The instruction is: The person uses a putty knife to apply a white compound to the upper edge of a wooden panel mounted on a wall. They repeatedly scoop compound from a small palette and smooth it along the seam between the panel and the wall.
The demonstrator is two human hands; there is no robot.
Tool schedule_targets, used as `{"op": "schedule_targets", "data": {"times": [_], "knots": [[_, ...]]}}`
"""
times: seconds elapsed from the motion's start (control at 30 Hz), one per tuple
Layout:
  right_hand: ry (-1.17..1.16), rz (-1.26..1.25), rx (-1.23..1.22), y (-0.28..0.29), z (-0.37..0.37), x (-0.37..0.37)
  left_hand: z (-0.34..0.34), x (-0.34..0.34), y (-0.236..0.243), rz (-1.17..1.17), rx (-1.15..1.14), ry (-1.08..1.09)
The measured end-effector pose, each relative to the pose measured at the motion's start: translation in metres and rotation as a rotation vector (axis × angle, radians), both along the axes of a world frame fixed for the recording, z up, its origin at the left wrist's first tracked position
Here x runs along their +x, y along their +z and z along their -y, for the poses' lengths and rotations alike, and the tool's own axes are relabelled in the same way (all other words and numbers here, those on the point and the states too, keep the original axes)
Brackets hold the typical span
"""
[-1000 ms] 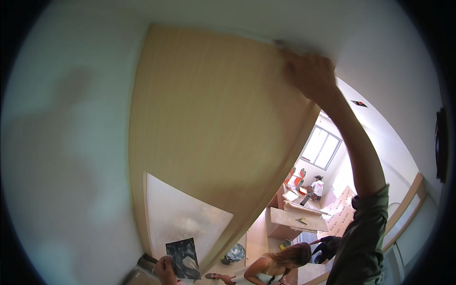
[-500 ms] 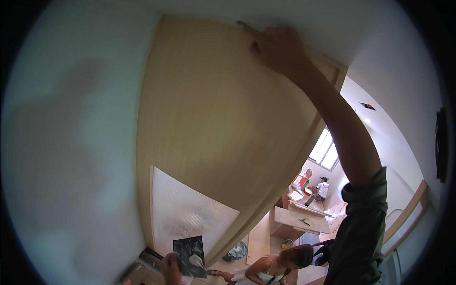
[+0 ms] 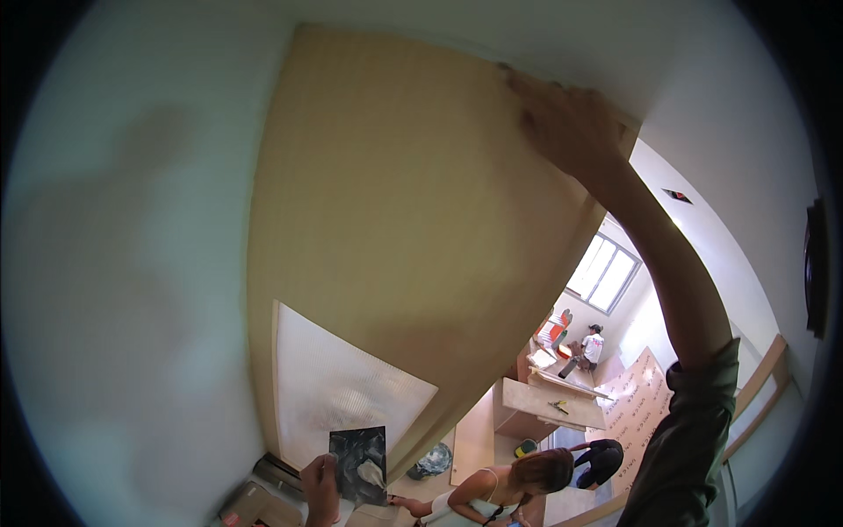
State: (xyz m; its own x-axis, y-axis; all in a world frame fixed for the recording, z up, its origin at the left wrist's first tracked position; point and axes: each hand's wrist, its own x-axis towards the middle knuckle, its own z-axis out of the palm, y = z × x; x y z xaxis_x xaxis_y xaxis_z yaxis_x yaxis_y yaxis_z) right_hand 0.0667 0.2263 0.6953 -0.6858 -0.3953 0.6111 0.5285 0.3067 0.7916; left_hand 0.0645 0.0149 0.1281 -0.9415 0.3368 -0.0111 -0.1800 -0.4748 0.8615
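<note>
My right hand (image 3: pixel 571 127) reaches high along the top edge of a pale wood panel (image 3: pixel 386 193), where it meets the white ceiling. Its index finger is stretched out with the tip at that seam; the other fingers are partly bent, and I see nothing held in them. Low down, my left hand (image 3: pixel 321 485) is closed on the edge of a flat black sheet (image 3: pixel 351 448) smeared with white. A lump of white paste (image 3: pixel 372 474) sits on the sheet. Just behind it is a translucent ribbed pane (image 3: pixel 334 369) set in the panel.
A pale wall (image 3: pixel 132 290) with a shadow stands at the left. Below right, a person (image 3: pixel 492 492) in a light top is close, another in black (image 3: pixel 601 461) bends over, and a third (image 3: pixel 594 346) sits far back. Pliers (image 3: pixel 558 407) lie on a wooden cabinet (image 3: pixel 527 400). A wooden rail (image 3: pixel 757 395) is at right.
My right hand has slid to the right and slightly down in view along the panel's top edge. My left hand still holds the black sheet, a little higher and to the right.
</note>
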Motion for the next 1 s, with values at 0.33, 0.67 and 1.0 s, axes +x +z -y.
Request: {"op": "schedule_targets", "data": {"times": [0.33,0.67,1.0], "knots": [[-0.003,-0.035,0.129,0.043,0.016,-0.097,0.001,0.007,0.004,0.013,-0.056,-0.016],[-0.356,0.068,0.305,0.024,0.009,-0.083,0.007,0.002,0.023,0.032,0.017,-0.106],[-0.12,0.11,-0.066,-0.034,0.028,-0.07,-0.006,-0.019,-0.021,-0.068,-0.107,-0.11]]}}
